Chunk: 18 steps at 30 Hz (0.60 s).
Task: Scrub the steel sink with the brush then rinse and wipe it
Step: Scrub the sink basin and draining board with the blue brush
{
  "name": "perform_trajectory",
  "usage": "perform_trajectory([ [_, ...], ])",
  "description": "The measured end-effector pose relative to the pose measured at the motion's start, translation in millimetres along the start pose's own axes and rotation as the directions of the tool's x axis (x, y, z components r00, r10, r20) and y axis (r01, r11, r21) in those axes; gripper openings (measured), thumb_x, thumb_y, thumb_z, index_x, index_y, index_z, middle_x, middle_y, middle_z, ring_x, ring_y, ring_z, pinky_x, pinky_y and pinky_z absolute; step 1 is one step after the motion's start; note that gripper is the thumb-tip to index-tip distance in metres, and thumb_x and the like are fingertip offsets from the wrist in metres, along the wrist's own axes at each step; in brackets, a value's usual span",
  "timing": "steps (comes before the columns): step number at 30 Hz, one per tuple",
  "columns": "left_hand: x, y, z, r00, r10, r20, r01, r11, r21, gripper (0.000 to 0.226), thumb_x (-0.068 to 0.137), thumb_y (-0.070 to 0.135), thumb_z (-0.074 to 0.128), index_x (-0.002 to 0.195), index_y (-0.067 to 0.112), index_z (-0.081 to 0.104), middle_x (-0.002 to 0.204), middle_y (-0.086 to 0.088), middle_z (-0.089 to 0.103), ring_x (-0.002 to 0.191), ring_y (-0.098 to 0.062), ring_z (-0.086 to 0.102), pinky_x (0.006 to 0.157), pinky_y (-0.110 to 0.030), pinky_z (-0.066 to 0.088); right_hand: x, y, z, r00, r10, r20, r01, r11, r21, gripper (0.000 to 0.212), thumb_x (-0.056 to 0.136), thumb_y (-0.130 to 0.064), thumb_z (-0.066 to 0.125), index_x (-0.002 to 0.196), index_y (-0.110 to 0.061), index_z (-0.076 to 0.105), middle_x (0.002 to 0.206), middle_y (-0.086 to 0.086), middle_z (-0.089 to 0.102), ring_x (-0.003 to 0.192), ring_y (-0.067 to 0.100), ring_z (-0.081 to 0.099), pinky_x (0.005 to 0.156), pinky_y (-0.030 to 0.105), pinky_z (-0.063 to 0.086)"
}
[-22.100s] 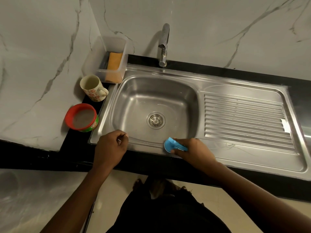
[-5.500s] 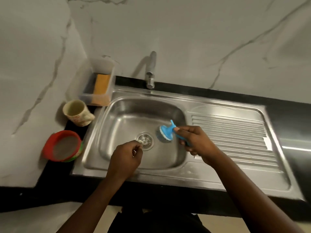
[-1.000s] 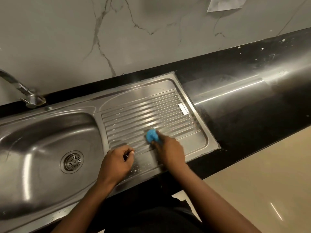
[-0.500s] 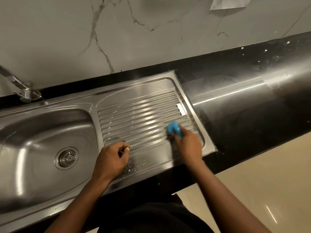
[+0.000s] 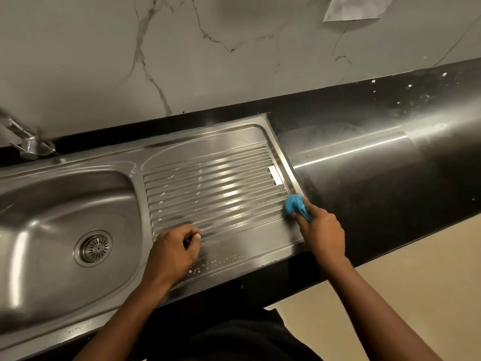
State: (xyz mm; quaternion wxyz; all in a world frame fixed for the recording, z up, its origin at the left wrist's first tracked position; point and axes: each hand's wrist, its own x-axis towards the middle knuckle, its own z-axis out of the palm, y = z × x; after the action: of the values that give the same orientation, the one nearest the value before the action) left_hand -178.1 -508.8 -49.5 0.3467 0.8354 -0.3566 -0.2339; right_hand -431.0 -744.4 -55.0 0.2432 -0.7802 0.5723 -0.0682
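Head view: the left hand (image 5: 174, 252) rests curled on the drainboard (image 5: 208, 183) of the sink (image 5: 78, 164) at 6 o'clock; whether it pinches anything, I cannot tell. The right hand (image 5: 322, 227) grips the blue brush (image 5: 294, 203) at the drainboard's 4 o'clock edge. Suds (image 5: 217, 261) suggest scrubbing is underway; rinsing and wiping remain. No writing is readable.

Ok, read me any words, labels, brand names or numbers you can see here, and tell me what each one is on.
None: no text can be read in this view.
Sink: no stamp or brand shows.
Brush: plain blue, no marking visible.
Paper on the wall: no print can be made out.
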Motion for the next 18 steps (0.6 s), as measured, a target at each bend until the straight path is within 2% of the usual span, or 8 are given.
perform_trajectory([
  [7,6.5,9.3,9.2,1.0,-0.018,-0.012,0.018,1.0,0.001,0.012,0.095,0.022,0.07,0.094,0.03,0.079,0.081,0.02,0.073,0.075,0.001,0.069,0.073,-0.031,0.062,51.1,-33.1,12.6,0.998,-0.04,-0.048,0.043,0.997,0.069,0.055,0.099,-0.05,0.065,0.148,-0.026,0.056,0.119,0.008,0.073,0.103,0.027,0.071,0.086,0.049,0.061],
  [9,7.0,11.4,9.4,1.0,-0.017,-0.006,0.017,1.0,0.01,0.012,0.095,0.023,0.07,0.095,0.03,0.079,0.081,0.021,0.073,0.075,0.002,0.069,0.073,-0.031,0.062,75.5,-45.9,16.8,0.997,-0.06,-0.047,0.064,0.995,0.076,0.055,0.098,-0.051,0.064,0.146,-0.025,0.058,0.119,0.008,0.073,0.106,0.029,0.07,0.088,0.048,0.059],
  [14,8.7,12.7,5.6,1.0,-0.02,-0.018,0.02,0.999,0.03,0.011,0.095,0.024,0.07,0.097,0.03,0.08,0.083,0.021,0.074,0.076,0.002,0.07,0.074,-0.029,0.061,130.6,-83.7,21.9,0.998,-0.07,-0.003,0.07,0.994,0.08,0.046,0.098,-0.046,0.066,0.136,-0.02,0.065,0.115,0.006,0.075,0.098,0.025,0.07,0.076,0.035,0.051],
  [18,12.4,8.6,1.2,1.0,-0.009,-0.022,0.01,1.0,0.021,0.012,0.095,0.022,0.069,0.099,0.028,0.079,0.084,0.02,0.074,0.077,0.001,0.07,0.075,-0.029,0.061,112.3,-76.8,17.2,0.997,-0.069,0.031,0.066,0.994,0.091,0.046,0.098,-0.044,0.068,0.135,-0.017,0.065,0.112,0.005,0.074,0.086,0.016,0.063,0.072,0.032,0.048],
])
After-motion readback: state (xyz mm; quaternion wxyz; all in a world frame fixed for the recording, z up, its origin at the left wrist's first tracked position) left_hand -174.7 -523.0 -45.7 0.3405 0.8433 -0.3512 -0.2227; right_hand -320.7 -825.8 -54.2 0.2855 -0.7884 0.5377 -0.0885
